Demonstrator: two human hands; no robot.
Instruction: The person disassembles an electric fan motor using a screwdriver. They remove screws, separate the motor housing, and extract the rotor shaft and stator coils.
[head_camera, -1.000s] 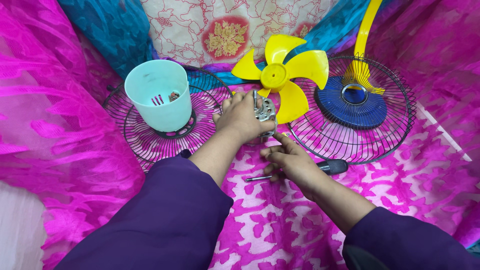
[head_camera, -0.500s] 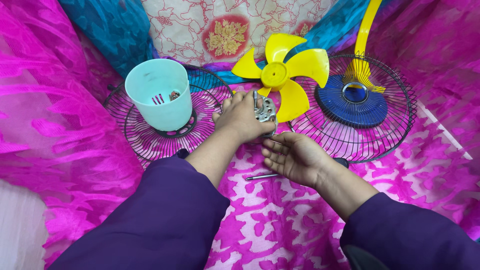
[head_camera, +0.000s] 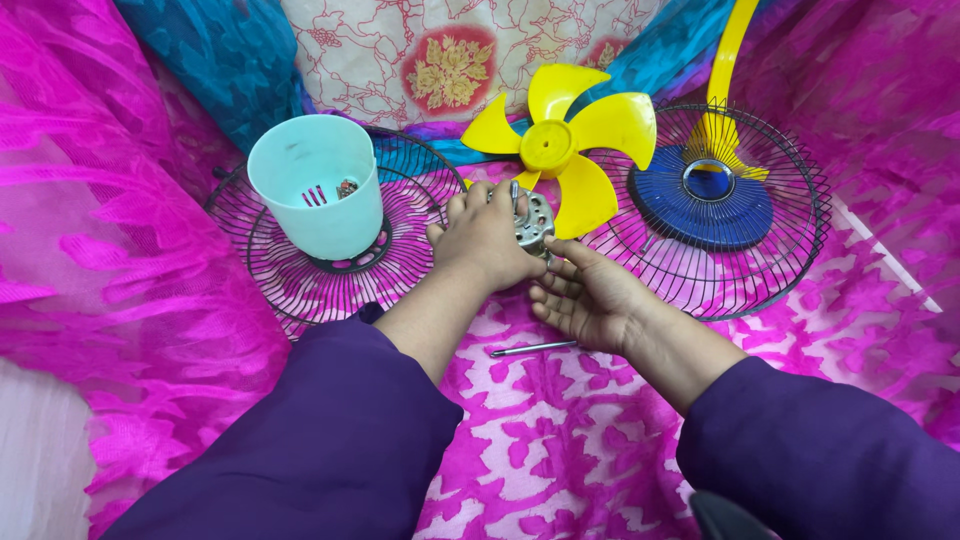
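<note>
My left hand (head_camera: 487, 238) grips a small silver fan motor (head_camera: 533, 221) with its shaft pointing up, just in front of a yellow fan blade (head_camera: 562, 146). My right hand (head_camera: 588, 296) rests palm up beside the motor's right side, fingers apart and touching its lower edge, holding nothing. A screwdriver's metal shaft (head_camera: 533, 349) lies on the pink cloth below my right hand; its handle is hidden under my wrist.
A pale green plastic cup (head_camera: 315, 190) with small parts inside stands on a black wire fan guard (head_camera: 290, 275) at the left. A second wire guard (head_camera: 720, 270) with a blue centre and a yellow stand (head_camera: 728, 70) lies at the right. Pink patterned cloth (head_camera: 560, 450) covers everything.
My right hand left the screwdriver, turned palm up and moved up against the motor. My left hand kept its grip on the motor.
</note>
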